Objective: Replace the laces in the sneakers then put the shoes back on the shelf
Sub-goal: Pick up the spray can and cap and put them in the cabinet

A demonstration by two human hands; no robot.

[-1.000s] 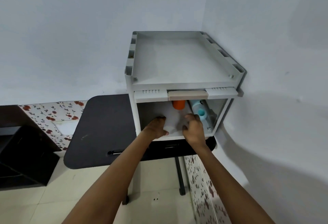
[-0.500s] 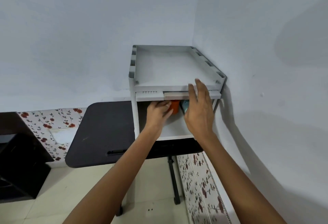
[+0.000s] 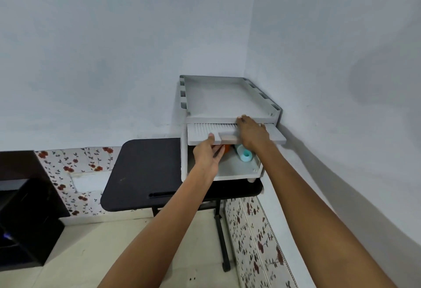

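partly hidden, left hand (image 3: 208,153) pinches the shelf flap (image 3: 200,134).

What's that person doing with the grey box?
A person has both hands on the grey cabinet that stands on the black table in the corner. The left hand pinches the front edge of its flap door, and the right hand lies flat on top of it. Inside sit an orange thing and a bottle with a teal cap. No sneakers show.
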